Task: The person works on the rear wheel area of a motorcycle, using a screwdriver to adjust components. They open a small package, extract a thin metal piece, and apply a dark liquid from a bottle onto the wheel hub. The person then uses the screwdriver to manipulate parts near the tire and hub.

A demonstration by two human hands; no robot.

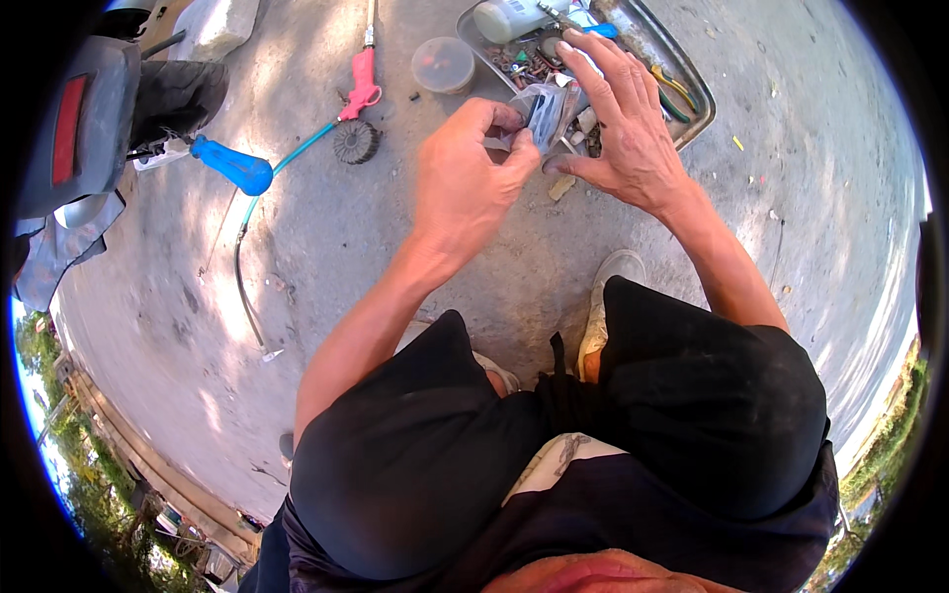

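Observation:
Above the edge of a metal tray (692, 133) full of small parts, my left hand (474, 183) pinches a small clear plastic bag (544, 124) with something dark and thin inside, between thumb and fingertips. My right hand (628, 138) is just to the right of the bag, its fingers spread and raised over the tray, its thumb low near the bag's lower part. A white bottle (499, 20) and yellow-handled pliers (672, 84) lie in the tray.
A round plastic tub (440, 64), a pink air gun (362, 84) on a hose and a dark ribbed round part (356, 143) lie left of the tray on concrete (267, 346). A vehicle (104, 109) and blue-handled tool (232, 163) are at upper left. My knees frame the lower view.

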